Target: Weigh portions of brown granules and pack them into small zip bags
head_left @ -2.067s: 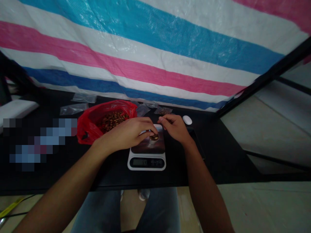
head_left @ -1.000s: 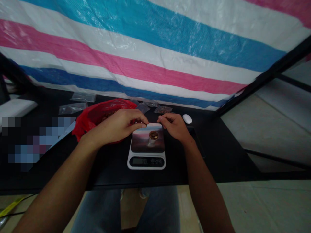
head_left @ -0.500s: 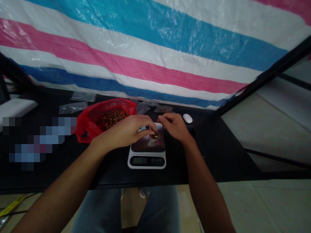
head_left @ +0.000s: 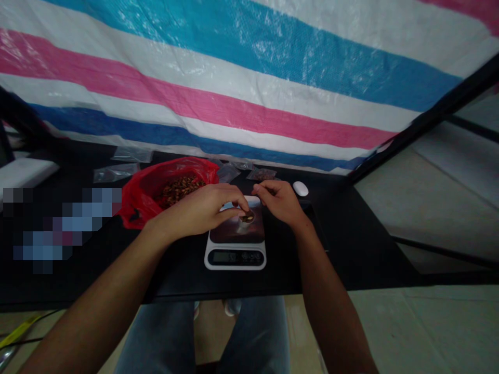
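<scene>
The small cup (head_left: 245, 224) stands right of centre on the scale (head_left: 234, 237), its rim just beneath our left hand (head_left: 218, 206), whose fingertips are close-set; whether they pinch anything we cannot tell. Our right hand (head_left: 279, 200) curls by the scale's far right corner, its grip unclear. A red bag (head_left: 137, 200) lies nearer the bench's (head_left: 358, 234) far edge.

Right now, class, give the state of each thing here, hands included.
Red bag: mouth open, brown pieces inside.
Scale: on, digits too faint to read.
Cup: upright on the scale, open, holding similar pieces.
Left hand: grip at the cup's rim.
Right hand: fingers curled near the scale.
Small clear packet: brown bits inside.
Far-left clear packets: lying flat.
</scene>
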The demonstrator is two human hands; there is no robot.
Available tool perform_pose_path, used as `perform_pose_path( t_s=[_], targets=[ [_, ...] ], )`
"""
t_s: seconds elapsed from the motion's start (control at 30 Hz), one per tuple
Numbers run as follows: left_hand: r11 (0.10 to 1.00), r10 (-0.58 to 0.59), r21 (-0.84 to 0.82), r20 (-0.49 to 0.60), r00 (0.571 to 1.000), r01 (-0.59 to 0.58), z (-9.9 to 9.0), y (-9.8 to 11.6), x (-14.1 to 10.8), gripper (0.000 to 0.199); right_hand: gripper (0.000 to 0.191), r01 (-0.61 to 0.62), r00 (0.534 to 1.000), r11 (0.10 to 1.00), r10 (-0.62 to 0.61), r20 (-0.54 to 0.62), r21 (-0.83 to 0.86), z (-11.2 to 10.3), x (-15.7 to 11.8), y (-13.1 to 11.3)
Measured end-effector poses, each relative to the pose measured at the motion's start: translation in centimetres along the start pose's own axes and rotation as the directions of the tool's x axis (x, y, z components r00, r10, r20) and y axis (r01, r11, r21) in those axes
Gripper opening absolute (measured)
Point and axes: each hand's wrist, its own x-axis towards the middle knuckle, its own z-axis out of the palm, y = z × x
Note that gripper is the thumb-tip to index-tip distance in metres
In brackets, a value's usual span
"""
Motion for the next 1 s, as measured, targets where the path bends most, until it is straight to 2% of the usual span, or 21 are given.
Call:
perform_pose_path(
  t_s=[0.5, 1.0],
  targets=[
    [0.999, -0.033, 0.007, 0.009, 0.999, 0.033, 0.21, -0.1, -0.02, 0.013, 0.037, -0.031, 0.999, 0.999, 0.031, 0.02, -0.022, -0.1, -0.03, -0.14],
    [0.999, -0.016, 0.03, 0.011, 1.0, 0.016, 0.17, -0.27, 0.02, 0.02, 0.037, -0.016, 1.0, 0.999, 0.017, 0.019, -0.045, -0.12, -0.05, -0.2]
  ],
)
